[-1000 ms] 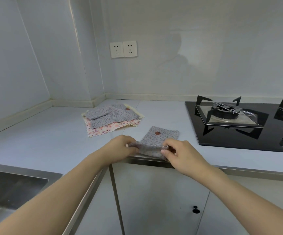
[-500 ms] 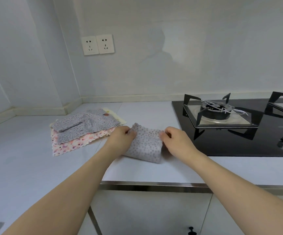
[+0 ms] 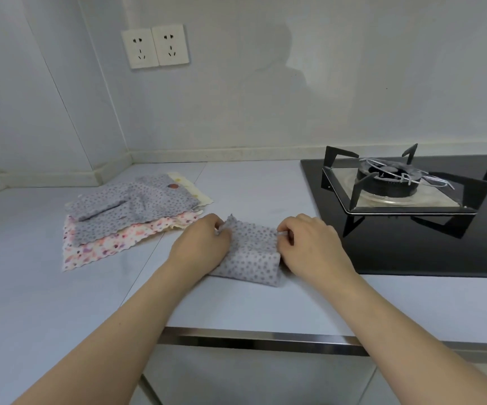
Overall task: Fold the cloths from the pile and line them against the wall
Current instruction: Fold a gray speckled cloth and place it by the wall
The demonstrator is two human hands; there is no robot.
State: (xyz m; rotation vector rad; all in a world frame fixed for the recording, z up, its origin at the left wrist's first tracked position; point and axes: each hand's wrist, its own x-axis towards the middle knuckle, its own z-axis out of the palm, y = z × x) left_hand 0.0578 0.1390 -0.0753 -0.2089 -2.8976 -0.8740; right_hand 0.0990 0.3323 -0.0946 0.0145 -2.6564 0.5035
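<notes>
The grey dotted cloth (image 3: 248,255), held off the counter's (image 3: 265,305) front edge a second ago, now lies folded over on it, just left of the gas hob (image 3: 411,226). The left hand (image 3: 200,244) and right hand (image 3: 312,244) each pinch a far corner, so one more fold seems due. No containers show; the pile (image 3: 131,211) lies further left of the hob.
</notes>
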